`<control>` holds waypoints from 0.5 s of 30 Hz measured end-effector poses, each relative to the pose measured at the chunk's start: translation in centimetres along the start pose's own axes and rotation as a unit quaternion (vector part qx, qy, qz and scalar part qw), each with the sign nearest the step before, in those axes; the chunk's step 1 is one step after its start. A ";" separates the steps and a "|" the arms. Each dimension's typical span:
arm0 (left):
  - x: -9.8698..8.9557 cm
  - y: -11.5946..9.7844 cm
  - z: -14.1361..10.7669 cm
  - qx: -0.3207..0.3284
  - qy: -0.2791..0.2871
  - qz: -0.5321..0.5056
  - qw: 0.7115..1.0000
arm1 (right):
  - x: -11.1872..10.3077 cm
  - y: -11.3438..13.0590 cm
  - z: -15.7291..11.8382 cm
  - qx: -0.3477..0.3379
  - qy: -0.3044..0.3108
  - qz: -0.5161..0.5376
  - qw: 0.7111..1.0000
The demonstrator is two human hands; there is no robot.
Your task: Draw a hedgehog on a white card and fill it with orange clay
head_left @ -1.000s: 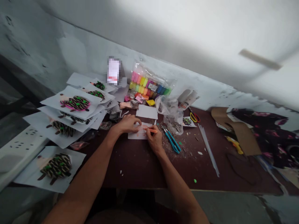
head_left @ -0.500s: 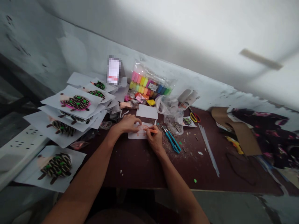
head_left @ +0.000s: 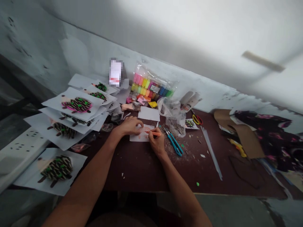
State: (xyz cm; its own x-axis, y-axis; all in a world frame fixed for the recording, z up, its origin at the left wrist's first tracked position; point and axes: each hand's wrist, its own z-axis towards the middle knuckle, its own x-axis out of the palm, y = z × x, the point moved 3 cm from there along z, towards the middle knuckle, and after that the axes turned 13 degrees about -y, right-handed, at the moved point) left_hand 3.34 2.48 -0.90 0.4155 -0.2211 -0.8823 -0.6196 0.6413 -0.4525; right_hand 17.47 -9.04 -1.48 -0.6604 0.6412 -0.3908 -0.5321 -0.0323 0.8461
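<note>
One left hand (head_left: 127, 125), one right hand (head_left: 156, 142), one orange marker (head_left: 153, 133). Two pairs of scissors: teal scissors (head_left: 174, 144) near, yellow scissors (head_left: 196, 119) far right. Seven hedgehog sheets (head_left: 71, 108), six left, one right. One clay bag (head_left: 151, 84).

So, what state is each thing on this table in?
left hand: resting on the paper
right hand: gripping the marker
orange marker: tip down on the paper
white paper: flat, with orange marks
clear bag of coloured clay: full, propped against the wall
clay hedgehog sheets: piled, overlapping
</note>
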 end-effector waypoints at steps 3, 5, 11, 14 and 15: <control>0.0 0.0 0.0 0.002 -0.003 -0.002 1.000 | -0.4 -0.1 0.2 0.000 -0.044 -0.001 0.999; 0.1 0.2 0.1 0.000 -0.007 -0.009 1.000 | -0.6 -0.3 0.3 0.010 -0.066 0.005 0.998; 0.5 1.4 0.8 -0.022 -0.063 -0.057 0.996 | -0.8 -0.5 0.5 0.042 -0.079 0.024 0.996; 0.6 1.5 1.0 -0.038 -0.098 -0.029 0.994 | -0.7 -0.6 0.5 0.040 -0.070 0.031 0.996; 0.7 1.5 1.0 -0.039 -0.101 -0.013 0.994 | -0.6 -0.6 0.5 0.038 -0.066 0.031 0.997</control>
State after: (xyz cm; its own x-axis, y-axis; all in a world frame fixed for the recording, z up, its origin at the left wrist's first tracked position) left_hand 3.40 3.98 -2.08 0.5514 -0.0798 -0.8304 -0.6543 0.5762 -0.4898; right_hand 18.45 -9.06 -1.57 -0.6127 0.7355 -0.2891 -0.4463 -0.0201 0.8947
